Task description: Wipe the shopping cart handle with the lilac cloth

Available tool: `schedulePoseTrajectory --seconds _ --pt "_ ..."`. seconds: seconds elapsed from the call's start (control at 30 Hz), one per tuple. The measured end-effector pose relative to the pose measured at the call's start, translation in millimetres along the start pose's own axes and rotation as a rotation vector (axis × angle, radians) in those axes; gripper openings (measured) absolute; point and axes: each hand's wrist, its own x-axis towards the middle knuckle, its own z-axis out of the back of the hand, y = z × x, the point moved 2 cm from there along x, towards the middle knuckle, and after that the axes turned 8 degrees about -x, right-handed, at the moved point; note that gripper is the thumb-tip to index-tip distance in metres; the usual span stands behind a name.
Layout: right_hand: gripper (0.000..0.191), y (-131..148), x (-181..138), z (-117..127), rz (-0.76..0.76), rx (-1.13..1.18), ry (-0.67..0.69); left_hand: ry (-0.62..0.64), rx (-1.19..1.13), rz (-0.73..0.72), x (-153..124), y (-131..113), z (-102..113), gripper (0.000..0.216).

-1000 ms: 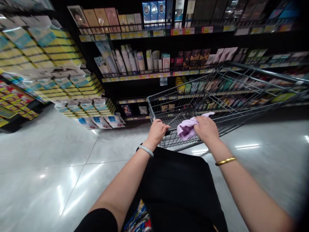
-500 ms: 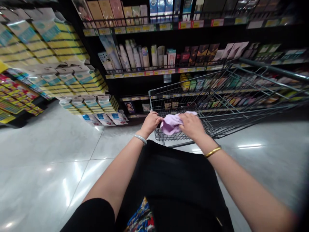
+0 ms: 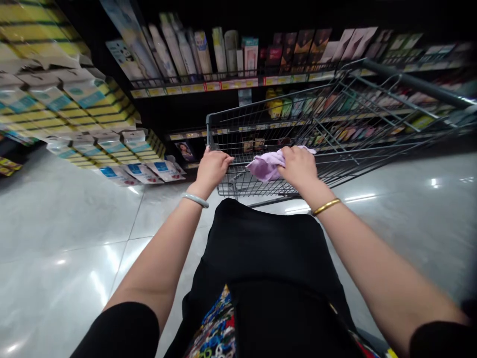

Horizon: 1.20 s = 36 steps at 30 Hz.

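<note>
A wire shopping cart (image 3: 335, 114) stands in front of me, angled to the right. My left hand (image 3: 212, 166) is closed around the near rail of the cart at its left end. My right hand (image 3: 298, 166) grips a crumpled lilac cloth (image 3: 266, 166) and presses it on the same rail, right of the left hand. The cart basket looks empty as far as the mesh lets me see. A pale bangle circles my left wrist and a gold one my right.
Dark store shelves (image 3: 223, 84) with bottles, tubes and boxes rise just behind the cart. A slanted stack of blue, white and yellow boxes (image 3: 93, 119) fills the left. Glossy grey floor tiles (image 3: 67, 233) spread on both sides.
The lilac cloth and my right hand slid left along the rail toward my left hand. The cart and shelves have come closer and the view has tipped downward.
</note>
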Motion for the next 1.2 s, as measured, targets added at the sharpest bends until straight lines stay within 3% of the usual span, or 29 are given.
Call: schedulePoseTrajectory --seconds 0.13,0.27,0.33,0.5,0.6,0.7,0.87,0.97,1.03,1.2 --pt "0.034 45 2 14 0.100 0.023 0.010 -0.028 0.094 0.098 -4 -33 -17 0.059" --pt "0.037 59 2 16 0.183 0.081 -0.028 -0.129 0.143 0.122 -9 -30 -20 0.063" --pt "0.039 41 -1 14 0.177 0.075 -0.025 -0.142 0.149 0.102 -11 -20 -15 0.061" --pt "0.041 -42 -18 8 0.083 -0.017 -0.050 -0.163 0.166 0.095 -14 1 -2 0.060" --pt "0.040 -62 -25 10 0.033 -0.040 -0.048 -0.174 0.204 0.104 -16 6 1 0.059" --pt "0.033 -32 -21 13 0.027 -0.011 -0.037 -0.182 0.225 0.121 -19 8 3 0.057" --pt "0.028 72 0 20 0.206 0.140 -0.063 -0.170 0.234 0.110 -23 13 7 0.054" --pt "0.030 92 5 20 0.263 0.184 -0.047 -0.146 0.244 0.098 -25 15 9 0.053" --pt "0.032 76 1 18 0.270 0.186 -0.041 -0.145 0.241 0.096 -26 17 10 0.054" --pt "0.035 6 -22 13 0.149 0.112 -0.078 -0.189 0.239 0.112 -31 22 10 0.054"
